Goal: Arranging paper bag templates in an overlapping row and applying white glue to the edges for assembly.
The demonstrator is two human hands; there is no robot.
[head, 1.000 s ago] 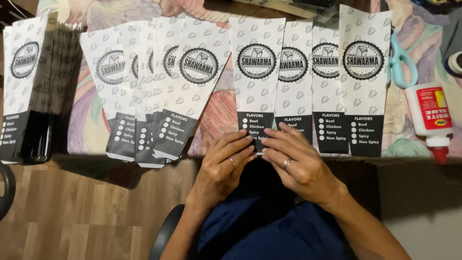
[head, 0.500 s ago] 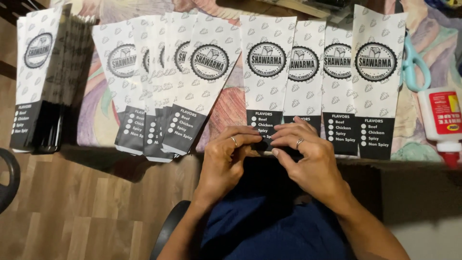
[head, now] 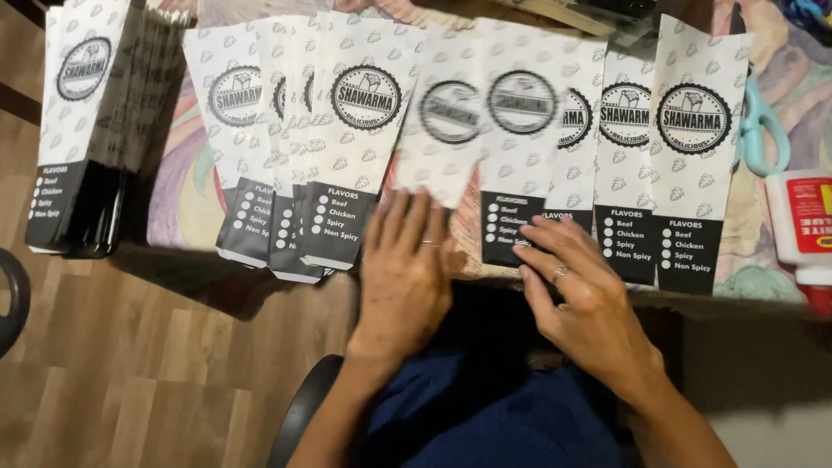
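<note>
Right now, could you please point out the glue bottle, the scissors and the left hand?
glue bottle (head: pixel 802 227), head view, on its white body.
scissors (head: pixel 764 130), head view, on the turquoise handle loop.
left hand (head: pixel 406 273), head view, on its back.

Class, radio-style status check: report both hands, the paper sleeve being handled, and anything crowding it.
Left hand flat, on blurred paper sleeve. Right hand fingertips on neighbouring sleeve. Fanned sleeves close alongside; glue bottle far right.

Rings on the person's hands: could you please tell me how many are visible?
2. One ring sits on a finger of the left hand; another ring is on a finger of the right hand. Others may be hidden underneath.
</note>
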